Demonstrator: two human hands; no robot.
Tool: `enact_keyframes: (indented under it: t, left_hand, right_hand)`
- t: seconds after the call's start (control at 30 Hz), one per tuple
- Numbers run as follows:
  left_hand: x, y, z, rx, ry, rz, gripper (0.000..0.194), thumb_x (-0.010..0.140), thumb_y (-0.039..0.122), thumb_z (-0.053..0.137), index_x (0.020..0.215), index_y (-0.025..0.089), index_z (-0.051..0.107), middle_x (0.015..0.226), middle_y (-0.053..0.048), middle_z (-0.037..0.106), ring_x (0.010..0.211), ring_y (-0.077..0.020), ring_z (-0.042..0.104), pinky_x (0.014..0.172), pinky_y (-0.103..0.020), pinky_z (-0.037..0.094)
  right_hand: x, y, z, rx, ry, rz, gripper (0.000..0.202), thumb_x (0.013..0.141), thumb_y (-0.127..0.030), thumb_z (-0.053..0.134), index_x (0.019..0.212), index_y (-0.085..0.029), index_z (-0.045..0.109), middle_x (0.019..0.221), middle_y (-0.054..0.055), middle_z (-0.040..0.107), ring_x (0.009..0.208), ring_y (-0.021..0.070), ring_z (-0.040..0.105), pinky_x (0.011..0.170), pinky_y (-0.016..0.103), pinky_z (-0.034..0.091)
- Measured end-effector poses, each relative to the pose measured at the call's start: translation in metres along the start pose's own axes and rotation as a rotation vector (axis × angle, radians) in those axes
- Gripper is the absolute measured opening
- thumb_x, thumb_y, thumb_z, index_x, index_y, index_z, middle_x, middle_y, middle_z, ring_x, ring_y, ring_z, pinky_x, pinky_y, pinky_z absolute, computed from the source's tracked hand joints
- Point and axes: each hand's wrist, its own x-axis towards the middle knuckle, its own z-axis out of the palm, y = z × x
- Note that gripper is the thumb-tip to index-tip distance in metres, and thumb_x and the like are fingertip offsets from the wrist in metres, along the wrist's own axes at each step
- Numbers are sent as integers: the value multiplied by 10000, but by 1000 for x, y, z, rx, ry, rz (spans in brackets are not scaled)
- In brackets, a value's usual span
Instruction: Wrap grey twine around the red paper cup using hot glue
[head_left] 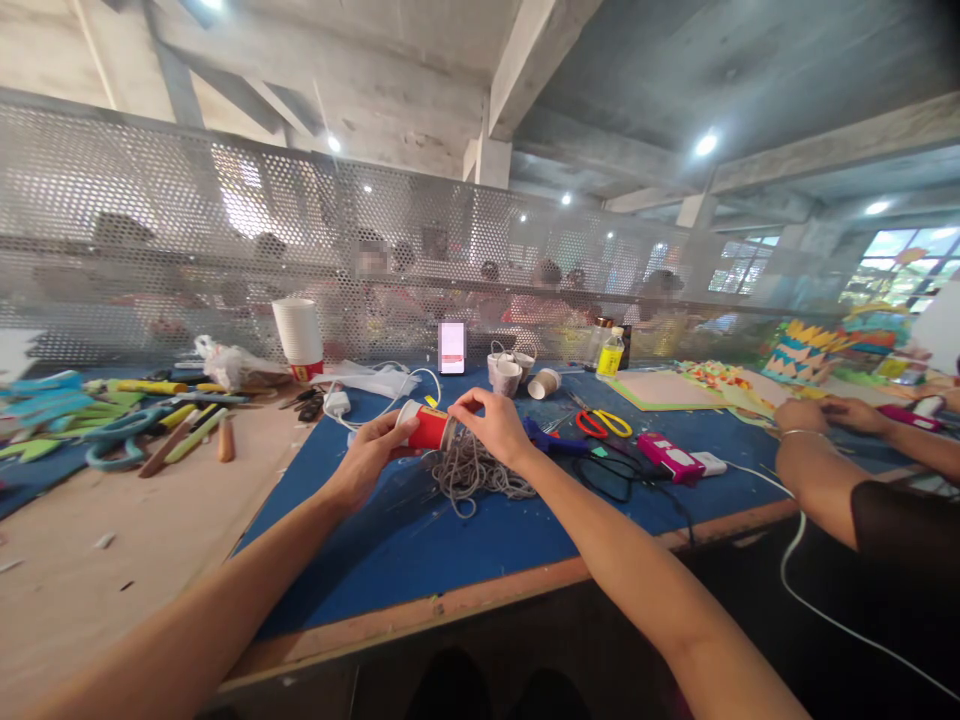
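Note:
A red paper cup lies on its side in the air above the blue mat, its white end toward the left. My left hand is closed around that end. At the cup's other end, my right hand has its fingers pinched together at the edge; what they pinch is too small to make out, perhaps cord. Grey cord lies in a loose tangle on the mat just below the right hand and the cup. Cord-wrapped little cups stand behind my hands, and another cup lies tipped over beside them.
A glue gun, scissors and a magenta box with a plug lie to the right. Stacked paper cups, a phone and a bottle stand behind. Tools lie left. A co-worker's arms are at right.

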Motion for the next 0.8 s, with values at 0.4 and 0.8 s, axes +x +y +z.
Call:
enact_keyframes:
  t: [0.4, 0.8]
  left_hand:
    - [0, -1, 0, -19, -17, -2, 431, 842, 490, 755, 1167, 207, 768, 1127, -80, 771, 992, -250, 684, 826, -320, 562]
    - [0, 0, 1, -20, -20, 3, 418, 839, 473, 761, 1148, 191, 771, 1076, -76, 768, 960, -246, 671, 813, -324, 556]
  right_hand:
    - [0, 1, 0, 13, 3, 12, 137, 908, -303, 707, 819, -199, 703, 801, 9, 744, 760, 154, 686, 769, 268, 507]
    - [0, 2, 0, 17, -5, 45, 145, 900, -316, 711, 814, -199, 707, 797, 11, 744, 759, 161, 688, 765, 274, 507]
